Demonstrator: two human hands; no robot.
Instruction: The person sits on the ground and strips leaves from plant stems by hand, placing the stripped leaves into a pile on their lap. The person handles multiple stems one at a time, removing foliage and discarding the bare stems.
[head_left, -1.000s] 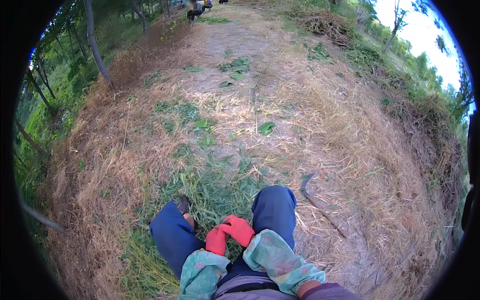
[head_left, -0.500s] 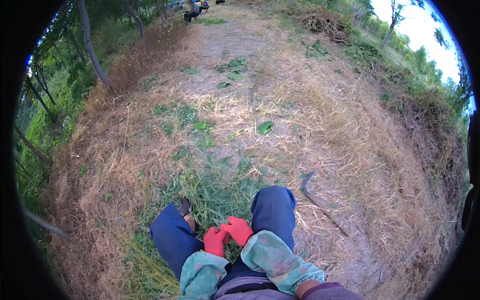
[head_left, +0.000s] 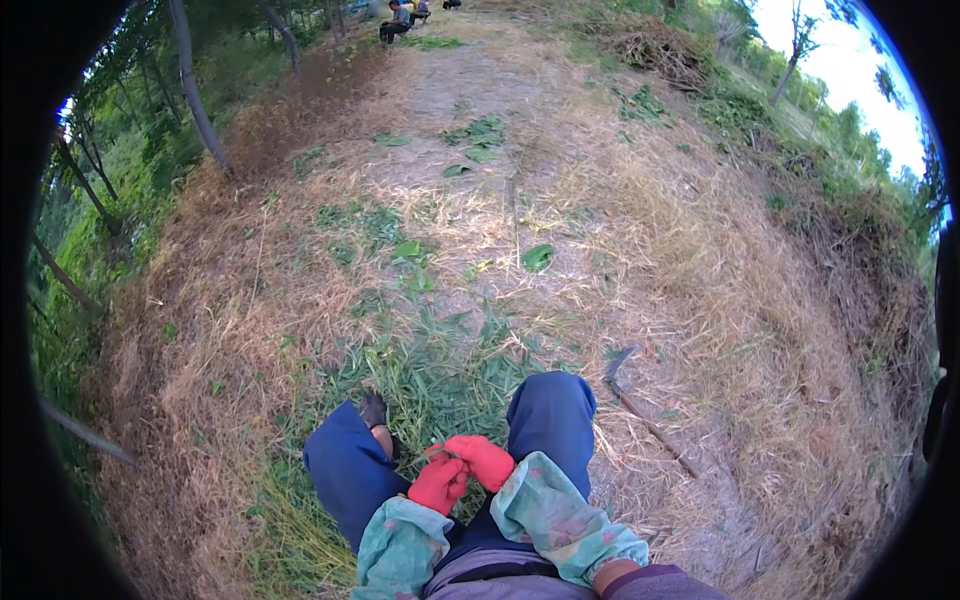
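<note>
In red gloves, my left hand and my right hand meet between my bent knees, fingers closed and pressed together. A thin greenish bit shows at the fingertips, too small to name. Below and in front of them lies a heap of cut green grass with narrow leaves. Paler green stalks spread beside my left leg. On the ground to the right of my right knee rests a sickle with a dark curved blade and wooden handle, touched by neither hand.
Dry straw-coloured grass covers the ground. Broad green leaves lie scattered ahead on the path. Trees line the left side, and a brush pile stands at the far right. Seated people are far ahead.
My right hand has shifted slightly over the left, and the gloves now overlap more closely. The left hand has turned a little. The whole view has shifted slightly; the sickle lies as before.
</note>
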